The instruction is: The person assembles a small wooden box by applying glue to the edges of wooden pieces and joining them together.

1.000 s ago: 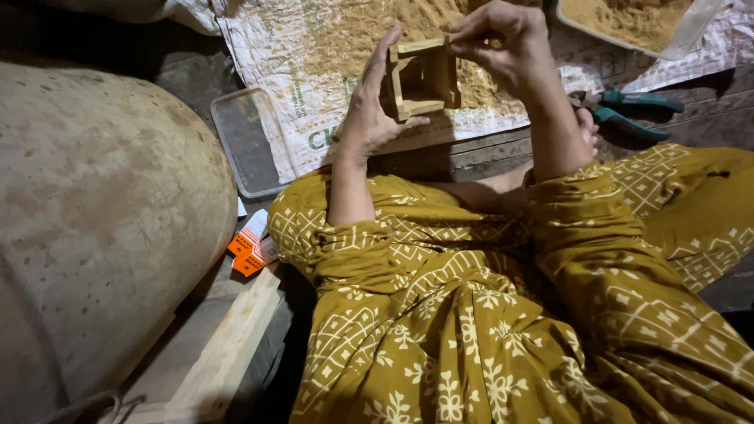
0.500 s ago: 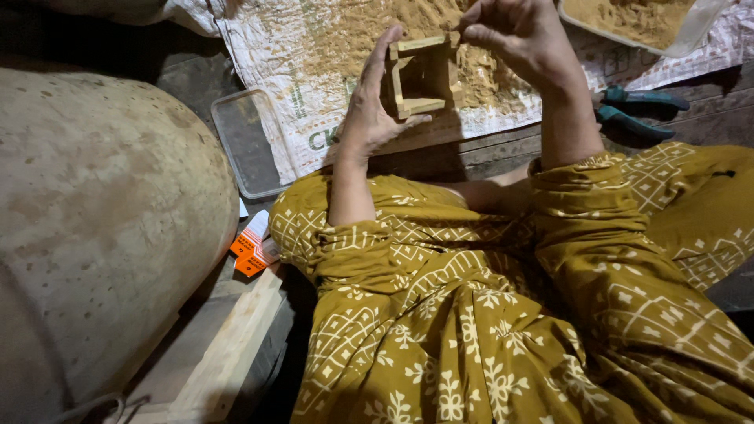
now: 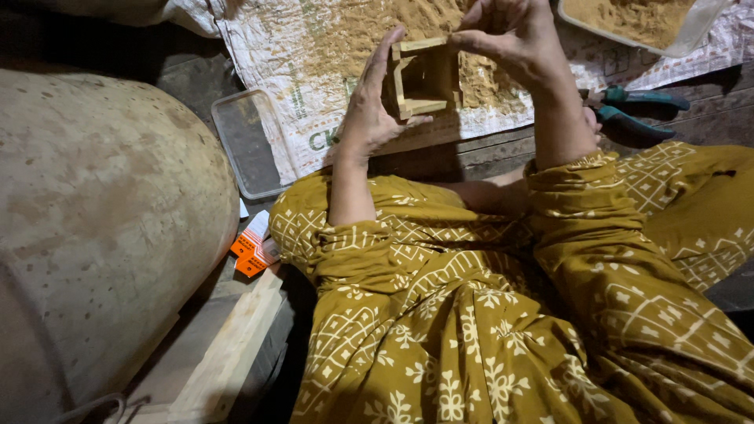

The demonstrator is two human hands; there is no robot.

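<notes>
A small open wooden box frame (image 3: 424, 77) is held up between both hands above a white woven sheet (image 3: 275, 63) strewn with tan sawdust (image 3: 369, 31). My left hand (image 3: 369, 102) presses flat against the frame's left side, thumb under its bottom edge. My right hand (image 3: 510, 35) grips the frame's upper right corner with curled fingers. Both arms wear mustard-yellow patterned sleeves.
A large rounded stone-like mass (image 3: 102, 228) fills the left. A clear plastic tray (image 3: 247, 145) lies on the sheet's left edge. Teal-handled pliers (image 3: 636, 110) rest at right. An orange-and-white packet (image 3: 253, 245) and a wooden plank (image 3: 228, 353) lie below. A tray of sawdust (image 3: 636, 20) sits top right.
Both hands with the wooden frame have shifted slightly up and right; the right hand has turned more over the frame's top corner.
</notes>
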